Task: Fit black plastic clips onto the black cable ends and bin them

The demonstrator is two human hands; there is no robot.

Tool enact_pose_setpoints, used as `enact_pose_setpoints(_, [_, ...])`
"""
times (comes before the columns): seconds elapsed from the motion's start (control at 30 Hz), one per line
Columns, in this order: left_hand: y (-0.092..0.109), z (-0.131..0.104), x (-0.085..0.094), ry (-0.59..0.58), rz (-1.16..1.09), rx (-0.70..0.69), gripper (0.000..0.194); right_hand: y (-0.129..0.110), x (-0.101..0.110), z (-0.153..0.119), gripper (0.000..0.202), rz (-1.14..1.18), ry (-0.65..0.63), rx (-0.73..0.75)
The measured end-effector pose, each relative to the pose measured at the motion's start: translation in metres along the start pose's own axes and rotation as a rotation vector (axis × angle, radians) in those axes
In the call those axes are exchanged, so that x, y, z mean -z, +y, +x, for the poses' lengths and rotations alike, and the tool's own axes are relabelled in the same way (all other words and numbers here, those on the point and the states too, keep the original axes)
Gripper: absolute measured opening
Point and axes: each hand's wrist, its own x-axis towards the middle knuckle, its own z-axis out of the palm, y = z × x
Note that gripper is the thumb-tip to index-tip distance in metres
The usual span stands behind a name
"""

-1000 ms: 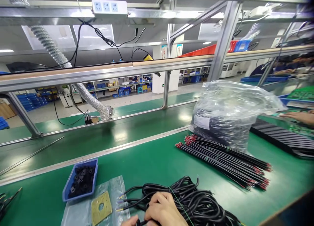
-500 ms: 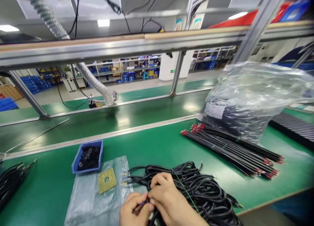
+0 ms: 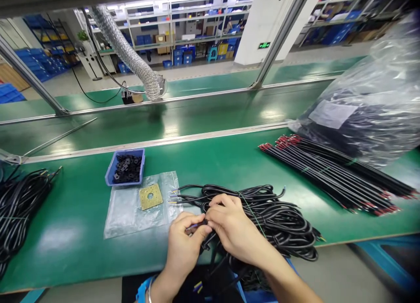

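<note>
At lower centre, the left hand (image 3: 185, 239) and right hand (image 3: 233, 222) pinch a dark cable end (image 3: 196, 227) between them, equally near; its long axis, partly hidden, seemingly runs left to right.

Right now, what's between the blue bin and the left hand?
A clear plastic bag and a yellowish square plate with a hole, in the head view.

Bright light glares off the green tabletop (image 3: 82, 255) and plastic bag (image 3: 390, 93); the top-right corner is dark.
</note>
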Motion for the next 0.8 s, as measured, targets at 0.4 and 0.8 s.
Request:
enact_pose_setpoints(0.4, [-0.004, -0.013, 0.009, 0.105, -0.093, 0.061, 0.032, -0.001, 0.003, 0.0, 0.02, -0.009, -0.041, -0.037])
enact_pose_setpoints(0.8, [-0.008, -0.011, 0.007, 0.019, 0.166, -0.047, 0.029, -0.002, 0.001, 0.001, 0.021, -0.002, -0.07, -0.014])
